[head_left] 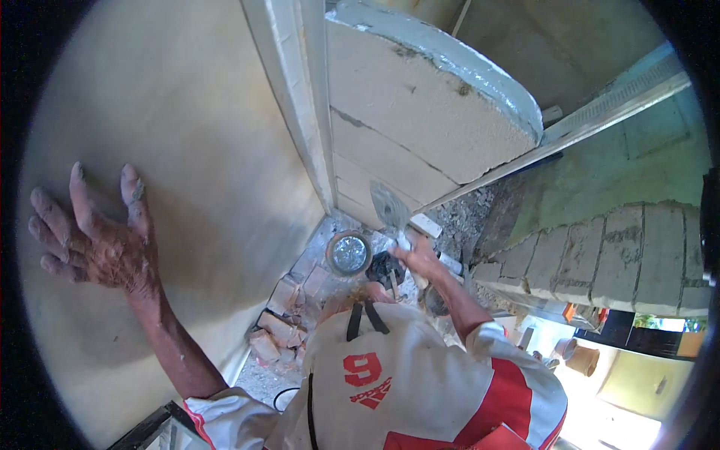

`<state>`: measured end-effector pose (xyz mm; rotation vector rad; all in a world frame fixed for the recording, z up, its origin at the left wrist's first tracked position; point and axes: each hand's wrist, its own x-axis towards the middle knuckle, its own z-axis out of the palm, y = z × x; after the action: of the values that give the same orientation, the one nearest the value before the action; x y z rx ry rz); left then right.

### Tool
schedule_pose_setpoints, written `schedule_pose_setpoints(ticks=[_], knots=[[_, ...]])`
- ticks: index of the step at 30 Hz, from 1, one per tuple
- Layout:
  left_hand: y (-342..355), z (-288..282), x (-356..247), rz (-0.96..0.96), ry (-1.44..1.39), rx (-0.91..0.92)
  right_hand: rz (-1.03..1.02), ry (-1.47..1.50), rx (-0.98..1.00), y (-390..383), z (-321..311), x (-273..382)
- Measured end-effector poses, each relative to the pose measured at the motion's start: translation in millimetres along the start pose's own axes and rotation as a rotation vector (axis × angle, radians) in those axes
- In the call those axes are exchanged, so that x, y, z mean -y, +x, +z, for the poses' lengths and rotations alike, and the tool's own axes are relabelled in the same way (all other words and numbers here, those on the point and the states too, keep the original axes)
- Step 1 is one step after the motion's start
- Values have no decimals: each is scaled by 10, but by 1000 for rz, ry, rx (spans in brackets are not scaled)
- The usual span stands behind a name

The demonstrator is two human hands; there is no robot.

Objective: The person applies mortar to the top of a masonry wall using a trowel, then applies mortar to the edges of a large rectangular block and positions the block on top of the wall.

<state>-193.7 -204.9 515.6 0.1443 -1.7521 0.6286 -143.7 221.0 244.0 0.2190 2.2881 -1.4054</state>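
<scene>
My left hand (112, 244) rests on the smooth plastered wall (202, 135) at the left, its fingers spread and smeared with grey. In my right hand (424, 261) is the handle of a trowel (388, 204), its blade pointing up and away from me and coated in grey. Beyond the blade stands a low wall of pale blocks (420, 105), with a curved top edge (480, 64) that looks wet and grey. On the floor left of the trowel sits a round bucket (349, 253) with shiny grey contents.
Broken bricks (281, 330) lie at the foot of the left wall. A black crumpled thing (386, 266) and a white block (426, 225) are near my right hand. Rubble (461, 217) covers the floor by the low wall. A partly exposed block wall (622, 251) stands at the right.
</scene>
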Motion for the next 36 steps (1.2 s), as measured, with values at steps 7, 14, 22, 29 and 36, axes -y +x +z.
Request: schedule_pose_setpoints(ticks=[7,14,22,29,36], knots=[[96,-192,34,-51,34,60,-289,126,-356,415,467,228],[103,-221,-4,-28,11,49,-377,5,-649,804,711,720],[132,-221,31,29,-6,34,-396,164,-600,1275,1096,831],[152,-221,36,98,-3,-5,-441,148,-547,1510,1142,837],[136,-217,70,76,35,11,-437,94,-417,1487,912,838]])
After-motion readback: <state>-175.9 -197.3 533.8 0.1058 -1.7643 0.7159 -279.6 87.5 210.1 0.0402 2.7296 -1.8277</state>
